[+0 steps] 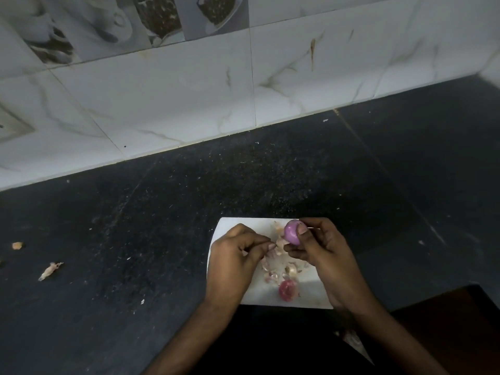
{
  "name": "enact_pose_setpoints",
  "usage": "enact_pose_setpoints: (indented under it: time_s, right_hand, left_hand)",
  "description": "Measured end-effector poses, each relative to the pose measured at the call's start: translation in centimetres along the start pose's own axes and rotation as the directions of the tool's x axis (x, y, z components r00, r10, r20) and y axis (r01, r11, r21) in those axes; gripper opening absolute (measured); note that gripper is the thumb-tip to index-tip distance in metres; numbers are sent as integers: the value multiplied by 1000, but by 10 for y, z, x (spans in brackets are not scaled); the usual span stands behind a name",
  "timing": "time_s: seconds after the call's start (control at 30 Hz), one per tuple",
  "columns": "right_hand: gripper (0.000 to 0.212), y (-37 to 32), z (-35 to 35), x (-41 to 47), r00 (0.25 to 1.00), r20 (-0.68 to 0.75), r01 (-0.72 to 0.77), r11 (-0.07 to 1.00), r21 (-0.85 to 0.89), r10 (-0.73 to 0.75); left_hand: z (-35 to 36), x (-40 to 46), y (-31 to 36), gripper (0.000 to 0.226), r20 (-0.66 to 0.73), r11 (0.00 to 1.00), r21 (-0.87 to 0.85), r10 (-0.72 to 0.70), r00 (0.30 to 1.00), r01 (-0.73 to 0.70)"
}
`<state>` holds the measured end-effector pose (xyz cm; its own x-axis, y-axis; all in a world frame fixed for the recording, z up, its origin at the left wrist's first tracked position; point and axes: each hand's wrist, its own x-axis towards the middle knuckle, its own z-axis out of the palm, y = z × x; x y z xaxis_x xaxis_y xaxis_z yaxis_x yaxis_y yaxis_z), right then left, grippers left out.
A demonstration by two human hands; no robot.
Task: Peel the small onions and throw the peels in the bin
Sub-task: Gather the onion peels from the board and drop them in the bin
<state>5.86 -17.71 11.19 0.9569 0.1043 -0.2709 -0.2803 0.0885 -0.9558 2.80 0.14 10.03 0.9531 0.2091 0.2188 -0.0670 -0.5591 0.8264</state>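
A small peeled onion [292, 235], smooth and purple, is held above the far edge of a white board [311, 293] by the right hand [323, 255], whose thumb and fingertips are curled round it; the onion sits at the very top of that grip, clear of the palm. Just beside it, the left hand [235, 259] is seen with thumb and forefinger pinched together on a scrap of peel [278, 243], the pinch nearly touching the right hand's lower fingers. Beneath both hands, loose peels [281, 269] are scattered across the middle of the board. A second onion [287, 290], reddish, lies on the board near its near edge, apart from both hands. The board is carried by a dark speckled surface [162, 226], close to its near edge. Two stray bits of peel [50, 270] lie well apart toward the surface's left edge. A marbled tiled wall [189, 90] stands along the far edge.
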Motion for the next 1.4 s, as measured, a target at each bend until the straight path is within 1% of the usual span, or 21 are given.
enact_pose_setpoints:
  time_s: [0.13,0.23,0.27,0.33,0.4,0.47,0.57,0.6,0.67,0.7,0.73,0.77,0.83,0.93,1.0,1.1,1.17,1.23,1.27,1.33,1.4]
  right_hand:
    - [18,1,-14,18,996,-34,-79,997,-24,78]
    - [32,-1,-26,34,989,-91,-120,992,-36,116]
    - [36,-1,-29,38,987,-112,-118,991,-56,112]
    - [40,3,-38,47,986,-159,-81,985,-153,57]
    - [41,9,-46,54,984,-177,-46,962,-270,-2]
    - [38,17,-55,61,988,-152,-38,941,-336,-14]
    - [22,31,-66,68,994,-106,-25,911,-411,-20]
    - [21,35,-68,68,995,-101,-28,912,-409,-15]
    - [25,44,-69,67,995,-90,-76,945,-319,50]
    - [30,48,-69,67,994,-74,-103,954,-281,85]
    - [38,52,-70,67,993,-59,-112,953,-281,99]
    - [44,56,-70,68,995,-44,-95,941,-324,85]
    - [48,62,-69,73,1000,-13,-7,874,-486,1]
    - [47,63,-60,81,989,27,119,691,-713,-142]
    - [45,63,-52,84,979,32,146,587,-796,-200]
    - [44,66,-44,85,977,83,167,461,-872,-198]
    - [45,71,-43,84,975,99,177,419,-891,-201]
    - [52,74,-46,82,972,102,181,400,-898,-213]
    - [56,76,-48,81,973,102,181,402,-897,-209]
    - [66,77,-53,78,975,112,184,409,-894,-193]
    - [72,78,-58,75,978,102,172,422,-890,-183]
  left_hand:
    - [17,7,-8,9,157,999,14,-50,986,49]
    - [28,14,-12,17,191,997,13,-79,978,78]
    - [31,16,-13,19,193,997,18,-80,978,78]
    - [37,18,-17,26,216,995,50,-91,972,83]
    - [45,18,-25,37,283,992,81,-115,952,96]
    - [57,17,-35,46,349,991,117,-99,932,62]
    - [79,18,-46,58,420,978,209,-77,904,-14]
    - [87,19,-49,59,446,967,250,-68,892,-52]
    - [98,21,-52,60,499,928,336,-32,866,-160]
    - [102,21,-53,59,515,914,351,-8,857,-202]
    - [103,21,-54,57,521,918,333,12,854,-216]
    - [103,22,-55,53,520,934,295,21,854,-203]
    - [96,21,-58,44,521,965,206,30,853,-160]
    - [81,16,-55,34,534,978,117,83,841,-171]
    - [72,12,-51,31,532,974,78,137,835,-210]
    - [61,7,-56,31,487,945,130,203,850,-300]
    - [55,5,-63,30,407,951,158,182,895,-265]
    - [52,3,-67,30,318,982,125,99,943,-145]
    - [52,2,-68,33,292,990,112,48,955,-84]
    - [54,0,-69,45,276,994,104,-52,960,23]
    - [60,-4,-67,56,285,990,35,-140,948,136]
